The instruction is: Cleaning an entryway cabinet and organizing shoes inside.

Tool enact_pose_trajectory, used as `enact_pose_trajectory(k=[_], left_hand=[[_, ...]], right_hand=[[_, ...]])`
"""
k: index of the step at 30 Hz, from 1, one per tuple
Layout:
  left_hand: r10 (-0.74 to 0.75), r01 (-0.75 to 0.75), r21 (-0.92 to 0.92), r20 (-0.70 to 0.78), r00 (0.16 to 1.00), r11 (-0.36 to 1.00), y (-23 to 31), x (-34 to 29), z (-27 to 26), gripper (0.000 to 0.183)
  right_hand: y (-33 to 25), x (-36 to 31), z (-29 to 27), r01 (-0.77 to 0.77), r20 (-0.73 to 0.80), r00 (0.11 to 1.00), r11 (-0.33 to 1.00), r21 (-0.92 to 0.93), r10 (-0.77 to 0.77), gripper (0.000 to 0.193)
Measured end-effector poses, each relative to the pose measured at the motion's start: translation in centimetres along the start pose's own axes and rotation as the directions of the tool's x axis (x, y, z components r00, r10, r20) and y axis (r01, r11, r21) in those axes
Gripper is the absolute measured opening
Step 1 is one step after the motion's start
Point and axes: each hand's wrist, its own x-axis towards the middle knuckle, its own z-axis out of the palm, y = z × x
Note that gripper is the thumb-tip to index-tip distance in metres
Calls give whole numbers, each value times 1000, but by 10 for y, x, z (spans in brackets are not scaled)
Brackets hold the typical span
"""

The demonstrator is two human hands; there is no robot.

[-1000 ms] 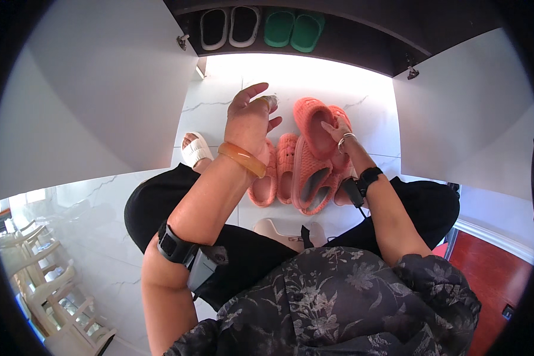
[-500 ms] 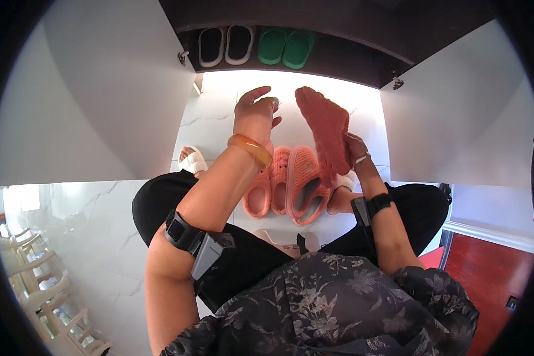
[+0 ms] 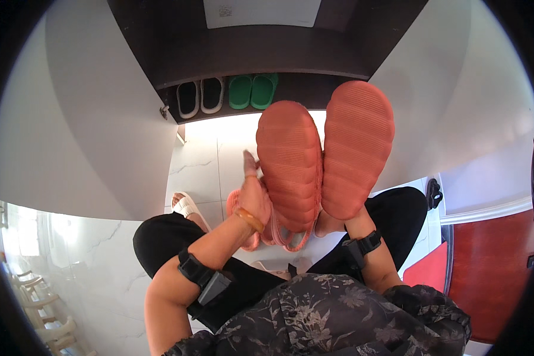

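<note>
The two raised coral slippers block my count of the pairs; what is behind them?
Behind the raised slippers, parts of other coral slippers show on the floor. The rest is covered, so their number is unclear; the right hand is hidden too.

Dark cabinet between open pale doors

Ahead of me, on the lower shelf, black-and-white slippers sit just left of green slippers. Higher up I see part of a white panel. Veined floor tiles gleam to my left, near pale slatted furniture. On my right, a red mat lies beside a reddish-brown surface.
</note>
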Motion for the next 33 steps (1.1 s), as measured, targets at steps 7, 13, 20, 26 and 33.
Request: enact_pose_trajectory(k=[7,13,20,26,33], left_hand=[[-140,67,347,190,972,935,-4,-3,-4,75],[50,-86,289,127,991,954,3,-7,-2,69],[688,-488,645,-82,721,588,9,33,-41,58],[796,-456,707,-254,549,540,10,32,-30,57],[710,-364,779,-144,689,511,10,24,-29,58]], right_hand=[[-21,12,25,131,-75,987,980,-148,-143,21],[-45,27,31,229,-101,958,930,-286,-267,20],[-70,10,37,345,-198,778,669,-659,-596,23],[-44,10,50,533,-174,631,585,-611,-756,26],[-53,-7,76,405,-188,754,671,-621,-629,25]])
